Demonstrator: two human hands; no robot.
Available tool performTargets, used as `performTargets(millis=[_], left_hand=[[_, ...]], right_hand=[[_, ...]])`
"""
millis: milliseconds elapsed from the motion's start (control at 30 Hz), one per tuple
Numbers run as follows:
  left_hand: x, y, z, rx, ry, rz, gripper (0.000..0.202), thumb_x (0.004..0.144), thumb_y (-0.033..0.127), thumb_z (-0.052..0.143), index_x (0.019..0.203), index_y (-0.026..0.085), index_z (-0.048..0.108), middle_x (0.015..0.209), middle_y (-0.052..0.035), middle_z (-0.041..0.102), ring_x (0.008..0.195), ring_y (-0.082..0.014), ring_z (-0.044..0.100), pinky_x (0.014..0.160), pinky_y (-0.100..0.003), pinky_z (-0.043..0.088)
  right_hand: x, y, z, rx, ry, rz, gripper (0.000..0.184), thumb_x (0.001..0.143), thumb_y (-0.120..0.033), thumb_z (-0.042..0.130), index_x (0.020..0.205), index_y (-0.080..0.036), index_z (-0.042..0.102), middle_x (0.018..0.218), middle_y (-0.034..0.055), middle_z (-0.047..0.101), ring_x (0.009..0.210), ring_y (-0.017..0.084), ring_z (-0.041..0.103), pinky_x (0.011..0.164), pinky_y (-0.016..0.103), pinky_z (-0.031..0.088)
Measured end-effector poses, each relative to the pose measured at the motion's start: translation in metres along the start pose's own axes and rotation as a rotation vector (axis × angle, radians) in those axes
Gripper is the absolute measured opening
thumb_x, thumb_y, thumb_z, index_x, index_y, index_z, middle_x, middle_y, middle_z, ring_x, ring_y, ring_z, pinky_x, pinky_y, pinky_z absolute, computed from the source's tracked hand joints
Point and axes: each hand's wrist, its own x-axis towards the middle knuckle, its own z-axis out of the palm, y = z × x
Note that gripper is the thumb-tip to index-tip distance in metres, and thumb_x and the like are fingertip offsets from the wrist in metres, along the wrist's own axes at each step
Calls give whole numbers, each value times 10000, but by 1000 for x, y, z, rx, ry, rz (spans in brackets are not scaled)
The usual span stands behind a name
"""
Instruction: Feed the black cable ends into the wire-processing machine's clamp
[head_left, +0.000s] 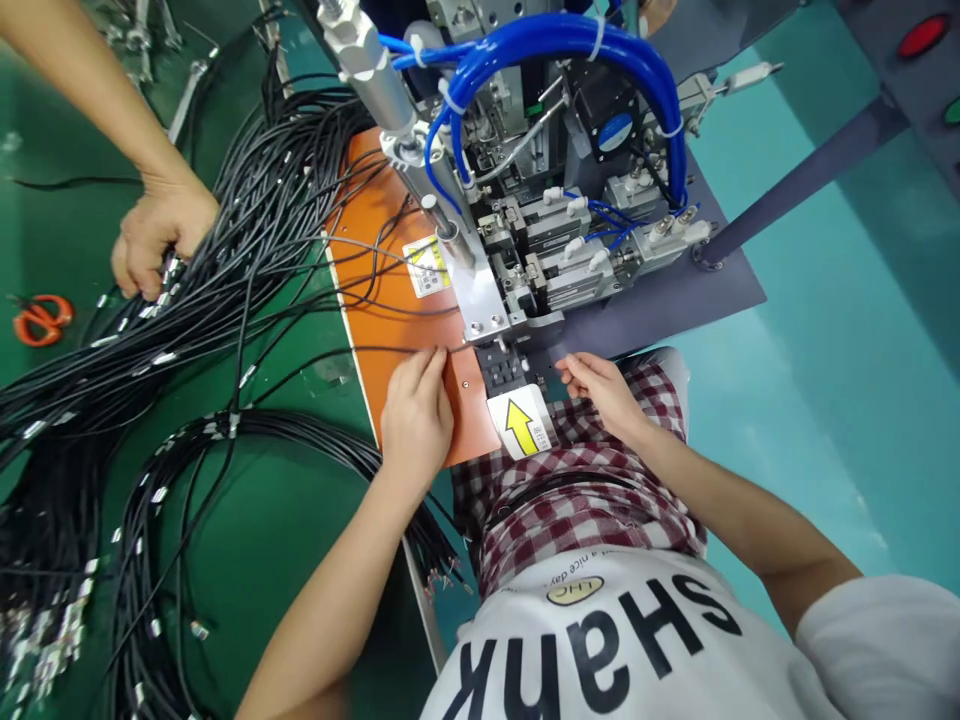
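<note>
Head camera live, and I'm on the hands: the left hand [416,415], just left of centre, has thumb and fingers pinched together on a single black cable [390,350]. That cable lies across the orange board [471,430], middle of the frame, running from the left toward the dark slotted block [501,368]. Over to the right hand [606,392], right of centre: fingertips drawn together beside the block, apart from it, and from my seat I can't tell whether anything sits between them. Just below the block, a white label [523,422] shows a yellow arrow pointing up the frame. Above both hands stands the metal machine [570,250], thick blue tubing [570,35] arching across its top. Swing left and I've got a big bundle of black cables [255,230] sprawled over the green table [300,540], a co-worker's hand [165,235] gripping into it at upper left. Orange-handled scissors [43,320] lie at the left edge. Far upper right, a red button [924,37].
</note>
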Motion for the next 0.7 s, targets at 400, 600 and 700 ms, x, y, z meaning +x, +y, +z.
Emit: performTargets(millis=[400,600,700], left_hand=[[26,-121,-88,384,-154,-348,300,924,186,453,1153,102,628,1122,-183,618,1076,-309,607,962,-461,478],[65,-151,-69,399,-124,-382,309,958,125,318,1105,75,584,1151,-214,579,1045,-310,601,947,-442,448],[90,-149,-56,377,-83,-384,317,976,115,286,1140,75,555,1207,-215,555,1095,-304,584,974,-428,428]], right_hand=[[-23,-6,-26,-86,58,-16,371,807,-548,740,924,-195,728,810,18,612,631,111,512,583,257,421],[-24,-10,-25,-107,83,-7,387,770,-568,766,920,-213,733,828,37,620,630,131,506,560,269,429],[-25,-14,-20,-109,77,-22,344,788,-537,764,912,-217,732,837,34,613,652,131,508,574,262,429]])
